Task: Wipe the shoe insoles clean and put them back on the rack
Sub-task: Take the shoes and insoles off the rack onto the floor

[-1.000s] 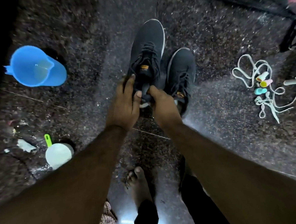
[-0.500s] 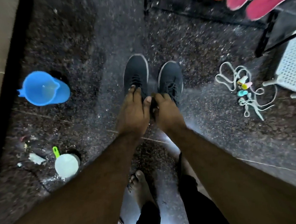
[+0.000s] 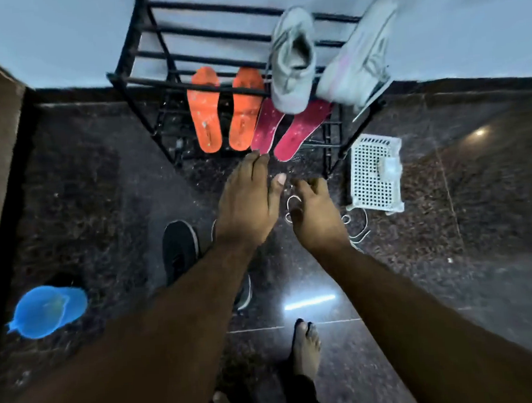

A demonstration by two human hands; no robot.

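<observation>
hands (image 3: 277,207) empty, just before rack (image 3: 145,81), 4 insoles (image 3: 204,111) leaning there

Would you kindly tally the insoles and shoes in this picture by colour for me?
Orange insoles: 2
Red insoles: 2
Grey shoes: 2
Black shoes: 2, one in plain sight, the other mostly hidden under the left arm
Total: 8

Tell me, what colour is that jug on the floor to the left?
Bright blue. The jug shows best in the head view, low on the left.
</observation>
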